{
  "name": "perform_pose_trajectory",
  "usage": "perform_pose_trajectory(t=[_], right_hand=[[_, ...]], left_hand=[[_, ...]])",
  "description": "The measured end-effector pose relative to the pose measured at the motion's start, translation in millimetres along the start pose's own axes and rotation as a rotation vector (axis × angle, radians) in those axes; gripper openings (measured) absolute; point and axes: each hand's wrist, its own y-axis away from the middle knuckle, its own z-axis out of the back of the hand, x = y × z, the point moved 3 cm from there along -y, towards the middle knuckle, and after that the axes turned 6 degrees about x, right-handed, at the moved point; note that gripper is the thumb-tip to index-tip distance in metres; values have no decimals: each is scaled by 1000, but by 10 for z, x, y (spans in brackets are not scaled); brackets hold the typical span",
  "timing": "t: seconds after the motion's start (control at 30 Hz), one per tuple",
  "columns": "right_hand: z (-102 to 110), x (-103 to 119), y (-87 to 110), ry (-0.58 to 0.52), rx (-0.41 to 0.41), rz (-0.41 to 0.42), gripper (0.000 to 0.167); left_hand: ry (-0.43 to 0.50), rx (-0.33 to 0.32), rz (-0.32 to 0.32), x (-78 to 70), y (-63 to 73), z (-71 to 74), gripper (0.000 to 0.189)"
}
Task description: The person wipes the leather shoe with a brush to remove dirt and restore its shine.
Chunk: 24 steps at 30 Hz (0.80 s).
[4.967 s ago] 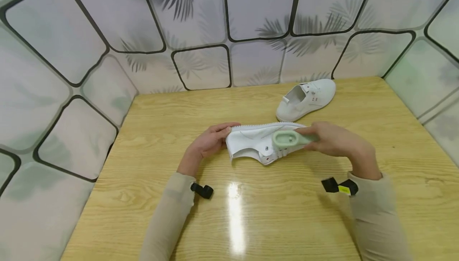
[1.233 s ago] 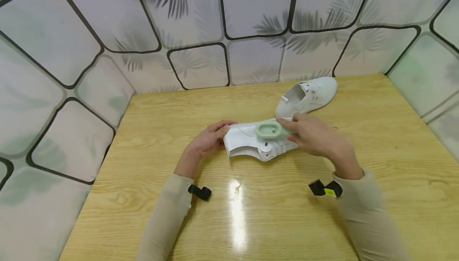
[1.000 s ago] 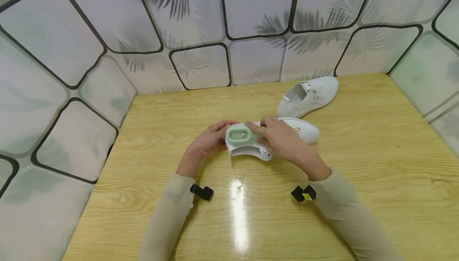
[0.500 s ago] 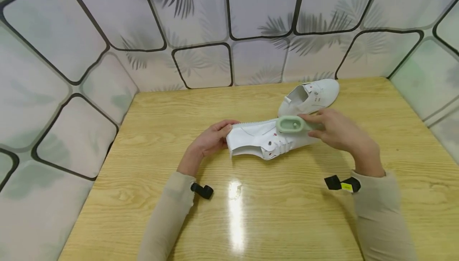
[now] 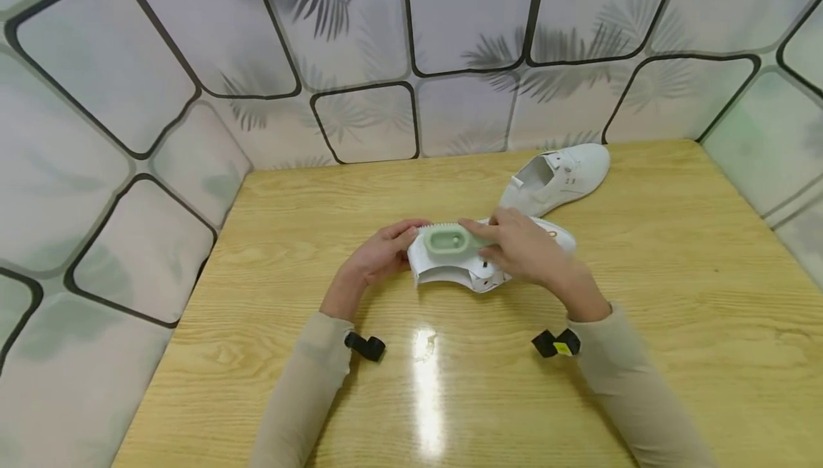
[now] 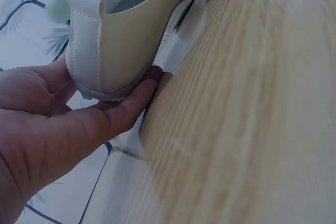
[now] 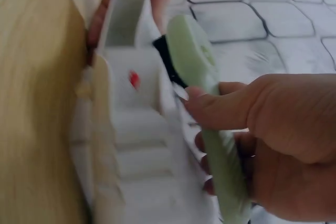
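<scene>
A white shoe (image 5: 450, 266) lies tipped on its side above the wooden table, its opening facing the person. My left hand (image 5: 381, 254) grips its heel; in the left wrist view the thumb and fingers wrap the heel (image 6: 86, 45) from below. With my right hand (image 5: 524, 246) I hold a pale green brush (image 5: 448, 239) by its handle, its head against the shoe's upper side near the heel. Dark bristles (image 7: 169, 59) show between brush head and shoe in the right wrist view. My right hand covers part of the shoe's middle.
A second white shoe (image 5: 566, 178) stands farther back on the wooden table (image 5: 308, 211), close behind the held shoe's toe. Patterned fabric walls (image 5: 360, 32) border the table at the back and sides.
Between earlier frames and now the brush has gone back and forth along the shoe's side. Since half a second ago it has moved left from the toe half toward the heel. My left hand keeps its grip.
</scene>
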Motion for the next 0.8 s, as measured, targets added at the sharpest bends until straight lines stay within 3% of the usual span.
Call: perform_pose_trajectory(t=[0.2, 0.37, 0.47, 0.6, 0.8], right_hand=[[320, -460, 473, -133, 97, -170, 55], [457, -663, 717, -188, 147, -176, 54], [377, -570, 624, -208, 179, -109, 53], [158, -296, 331, -177, 181, -39, 53], [-107, 110, -16, -81, 94, 53, 57]], left_hand=[[-3, 1, 2, -5, -12, -27, 43], [0, -6, 9, -10, -4, -16, 43], [-7, -22, 6, -7, 8, -2, 43], [-6, -37, 7, 4, 19, 5, 43], [-9, -17, 1, -5, 4, -43, 43]])
